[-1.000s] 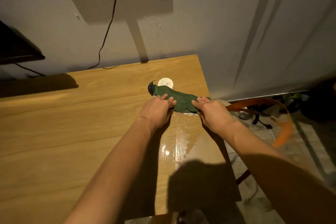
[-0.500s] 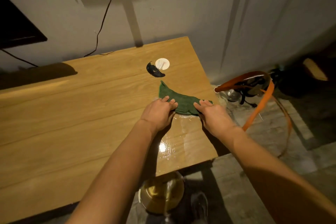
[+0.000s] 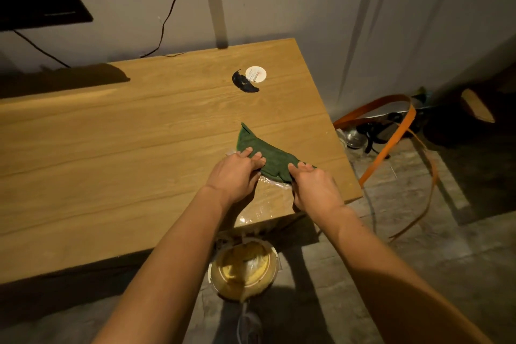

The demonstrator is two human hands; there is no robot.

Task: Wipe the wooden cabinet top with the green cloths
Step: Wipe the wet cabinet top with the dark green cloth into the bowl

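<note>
A folded green cloth (image 3: 265, 155) lies on the wooden cabinet top (image 3: 125, 153), close to its front right corner. My left hand (image 3: 236, 176) presses its fingers on the cloth's left part. My right hand (image 3: 314, 188) grips the cloth's right end with curled fingers. A wet, shiny streak (image 3: 265, 204) runs on the wood from the cloth toward the front edge, between my wrists.
A white round lid (image 3: 255, 74) and a small dark object (image 3: 244, 84) lie farther back on the top. A bucket of yellowish liquid (image 3: 243, 269) stands on the floor under the front edge. Orange straps (image 3: 391, 137) and metal items lie on the floor at right. A black cable (image 3: 170, 8) hangs down the wall.
Both hands have dragged the green cloth toward the front edge, away from the lid and dark object. The view has pulled back, and the bucket below shows fully.
</note>
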